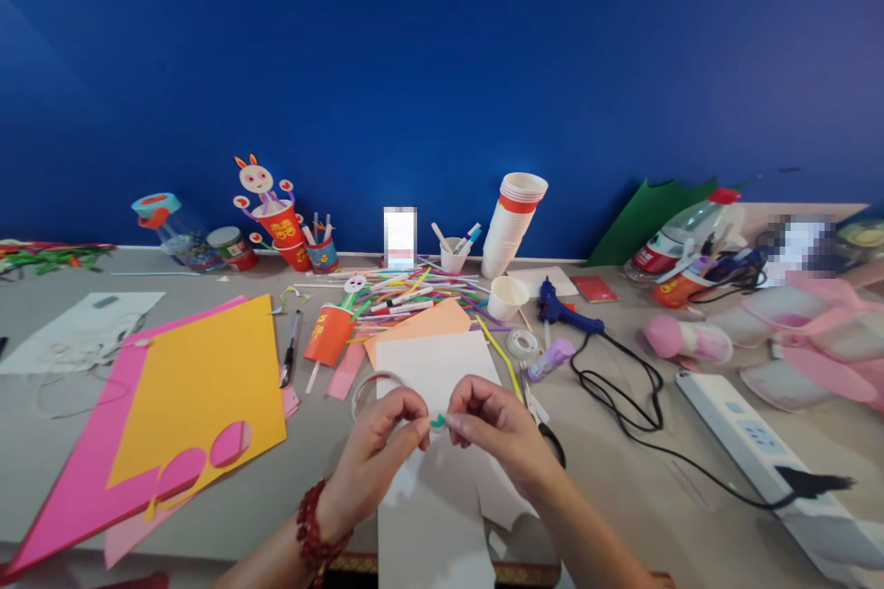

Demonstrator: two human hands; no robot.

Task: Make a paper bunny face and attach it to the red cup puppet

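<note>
My left hand (378,449) and my right hand (492,426) meet above a sheet of white paper (438,368) near the table's front edge. Both pinch a small green piece (437,422) between their fingertips. A red bead bracelet (314,529) circles my left wrist. A clear tape roll (373,389) lies just behind my left hand, partly covered by it. More cut white paper (432,520) lies under my wrists.
Yellow (200,386) and pink card sheets (69,497) lie at the left. Coloured straws (414,290), an orange cup (330,334), a cup stack (511,225) and a blue glue gun (563,311) with black cord sit behind. A white power strip (746,442) lies at the right.
</note>
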